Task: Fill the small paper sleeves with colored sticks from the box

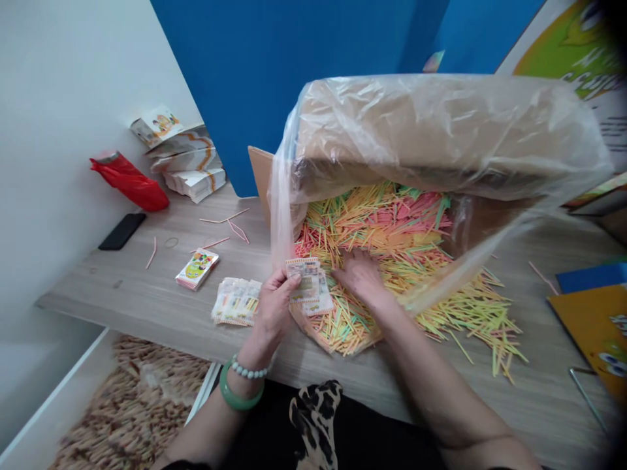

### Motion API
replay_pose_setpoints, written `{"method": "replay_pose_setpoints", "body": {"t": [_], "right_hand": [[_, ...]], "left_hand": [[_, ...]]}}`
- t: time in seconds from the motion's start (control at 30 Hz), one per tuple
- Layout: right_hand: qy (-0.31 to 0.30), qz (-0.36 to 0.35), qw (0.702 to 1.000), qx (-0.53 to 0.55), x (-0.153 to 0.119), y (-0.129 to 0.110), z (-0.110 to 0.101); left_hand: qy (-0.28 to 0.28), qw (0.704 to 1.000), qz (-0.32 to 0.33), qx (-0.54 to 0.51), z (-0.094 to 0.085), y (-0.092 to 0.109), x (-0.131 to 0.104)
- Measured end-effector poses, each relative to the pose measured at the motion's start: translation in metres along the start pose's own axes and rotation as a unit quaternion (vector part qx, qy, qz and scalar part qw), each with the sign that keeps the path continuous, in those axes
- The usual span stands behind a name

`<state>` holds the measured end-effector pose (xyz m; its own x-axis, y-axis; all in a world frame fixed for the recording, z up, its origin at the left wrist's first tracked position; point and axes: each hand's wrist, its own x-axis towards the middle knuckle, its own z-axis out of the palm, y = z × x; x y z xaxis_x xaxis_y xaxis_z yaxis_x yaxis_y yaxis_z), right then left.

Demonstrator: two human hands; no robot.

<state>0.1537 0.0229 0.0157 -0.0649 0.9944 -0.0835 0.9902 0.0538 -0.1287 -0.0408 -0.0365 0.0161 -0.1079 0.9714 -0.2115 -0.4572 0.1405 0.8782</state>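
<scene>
My left hand (275, 301) pinches a couple of small printed packets (304, 281) between thumb and fingers, at the left edge of a heap of thin coloured sticks (362, 326). The sticks are mostly yellow, with pink, orange and green ones among them. They spill out of a cardboard box (441, 130) lined with a clear plastic bag (284, 209). On top of the heap lies my right hand (361, 277), its fingers apart and the tips partly hidden among the sticks. Just left of my left hand, several similar packets (236, 301) lie overlapping on the table.
A stack of printed cards (197, 267), a black phone (122, 231), a red wrapped bundle (131, 183) and folded white packaging (189, 163) are on the table's left. Loose sticks (238, 230) lie nearby. An orange printed board (595, 333) and a metal rod (588, 398) are at right.
</scene>
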Motion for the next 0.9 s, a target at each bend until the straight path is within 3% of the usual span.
{"method": "replay_pose_setpoints", "body": {"t": [0.13, 0.3, 0.47, 0.7, 0.8, 0.9], "right_hand": [[-0.047, -0.001, 0.998, -0.038, 0.011, -0.011, 0.005], [-0.015, 0.006, 0.996, -0.09, 0.013, -0.015, 0.011], [-0.043, -0.002, 0.995, -0.084, 0.024, -0.023, 0.018], [0.016, -0.001, 0.997, -0.078, 0.006, -0.026, 0.029], [0.015, 0.014, 0.998, -0.06, 0.001, -0.017, 0.026], [0.011, 0.035, 0.999, -0.026, 0.002, 0.01, 0.008]], "left_hand": [[-0.004, 1.0, -0.002, 0.002, -0.002, 0.002, -0.001], [-0.006, 1.0, 0.01, -0.003, -0.01, 0.004, 0.0], [-0.032, 0.999, 0.0, -0.005, -0.008, 0.005, -0.001], [-0.038, 0.999, 0.011, 0.0, -0.012, 0.006, -0.004], [-0.041, 0.999, 0.003, 0.011, -0.012, 0.007, -0.005], [-0.041, 0.999, 0.001, 0.012, -0.01, 0.009, -0.005]]}}
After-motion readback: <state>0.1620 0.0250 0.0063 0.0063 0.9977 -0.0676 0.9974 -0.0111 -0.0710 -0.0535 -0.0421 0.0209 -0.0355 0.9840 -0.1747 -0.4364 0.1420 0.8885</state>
